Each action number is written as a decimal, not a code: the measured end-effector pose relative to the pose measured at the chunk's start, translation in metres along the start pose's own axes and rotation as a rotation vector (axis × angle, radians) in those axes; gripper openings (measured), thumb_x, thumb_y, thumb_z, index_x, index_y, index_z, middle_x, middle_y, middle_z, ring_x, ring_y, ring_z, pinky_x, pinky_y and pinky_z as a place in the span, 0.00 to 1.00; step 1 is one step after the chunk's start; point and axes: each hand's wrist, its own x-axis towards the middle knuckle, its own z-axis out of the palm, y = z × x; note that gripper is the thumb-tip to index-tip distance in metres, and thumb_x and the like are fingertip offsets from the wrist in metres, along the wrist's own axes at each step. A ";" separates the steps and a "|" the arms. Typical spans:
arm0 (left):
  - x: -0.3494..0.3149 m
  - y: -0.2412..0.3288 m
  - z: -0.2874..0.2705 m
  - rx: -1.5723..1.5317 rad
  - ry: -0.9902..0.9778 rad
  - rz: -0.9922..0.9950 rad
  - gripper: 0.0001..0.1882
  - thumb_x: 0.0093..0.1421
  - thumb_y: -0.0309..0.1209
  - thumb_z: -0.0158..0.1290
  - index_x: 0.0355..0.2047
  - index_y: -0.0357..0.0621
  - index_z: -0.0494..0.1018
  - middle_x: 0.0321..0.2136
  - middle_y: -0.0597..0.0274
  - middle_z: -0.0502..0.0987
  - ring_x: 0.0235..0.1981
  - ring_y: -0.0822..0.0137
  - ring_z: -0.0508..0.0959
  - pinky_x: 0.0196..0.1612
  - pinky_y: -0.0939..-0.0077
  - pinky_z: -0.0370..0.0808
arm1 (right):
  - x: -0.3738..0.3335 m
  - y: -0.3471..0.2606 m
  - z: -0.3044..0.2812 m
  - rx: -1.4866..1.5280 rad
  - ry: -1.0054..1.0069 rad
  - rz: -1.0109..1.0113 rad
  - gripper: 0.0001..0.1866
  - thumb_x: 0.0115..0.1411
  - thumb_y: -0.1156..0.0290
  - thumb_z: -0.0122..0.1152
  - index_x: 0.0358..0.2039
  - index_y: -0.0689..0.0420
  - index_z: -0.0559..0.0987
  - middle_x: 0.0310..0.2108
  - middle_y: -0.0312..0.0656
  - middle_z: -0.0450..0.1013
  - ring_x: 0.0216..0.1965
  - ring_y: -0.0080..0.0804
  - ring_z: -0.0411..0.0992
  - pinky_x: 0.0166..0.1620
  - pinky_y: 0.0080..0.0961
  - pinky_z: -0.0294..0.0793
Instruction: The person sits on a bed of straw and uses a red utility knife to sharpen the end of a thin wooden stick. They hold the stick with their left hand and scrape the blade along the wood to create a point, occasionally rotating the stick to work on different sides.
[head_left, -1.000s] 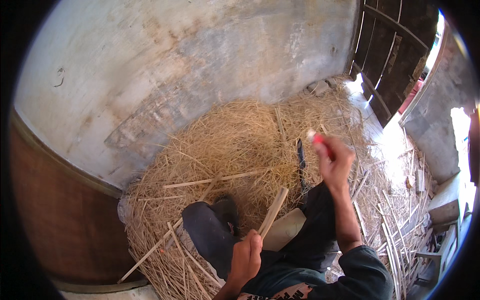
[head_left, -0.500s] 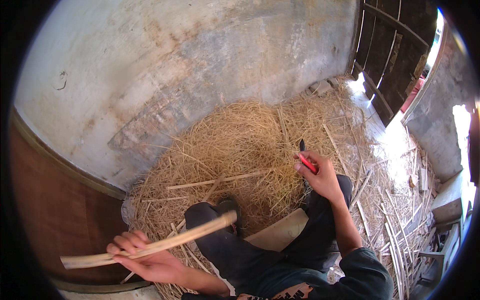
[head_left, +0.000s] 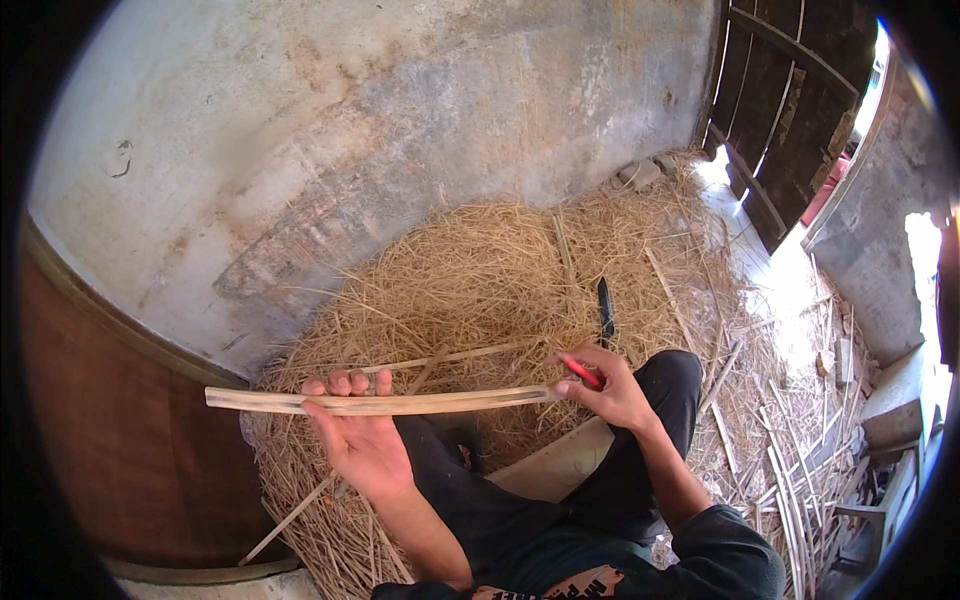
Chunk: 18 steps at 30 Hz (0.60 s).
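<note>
My left hand [head_left: 365, 440] holds a long, pale split-bamboo strip [head_left: 440, 403] level across my lap, thumb on the near side and fingers beyond. A dark line runs along the strip's face. At its right end is my right hand [head_left: 605, 393], closed on a slim red tool [head_left: 583, 373] whose working end I cannot make out. That hand's thumb is at or against the strip's tip. A black pointed blade [head_left: 606, 308] shows just beyond the right hand; whether it joins the red tool is hidden.
Straw-like shavings [head_left: 480, 260] heap against the stained wall [head_left: 400, 120]. Loose strips [head_left: 790, 500] lie at right, near a dark plank door [head_left: 790, 100]. A pale curved board [head_left: 555, 460] sits between my legs; a brown panel [head_left: 120, 430] stands at left.
My left hand has brought the bamboo strip rightward and up, turning it nearly level. My right hand has come down and left to the strip's end with the red tool. The black blade shows more.
</note>
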 end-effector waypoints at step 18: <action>-0.059 -0.100 -0.004 0.537 -0.478 -0.803 0.29 0.76 0.34 0.54 0.71 0.31 0.62 0.66 0.47 0.73 0.67 0.59 0.73 0.70 0.63 0.69 | -0.036 0.025 0.047 0.626 0.043 0.397 0.23 0.66 0.52 0.74 0.49 0.59 0.84 0.25 0.25 0.70 0.23 0.11 0.62 0.26 0.15 0.58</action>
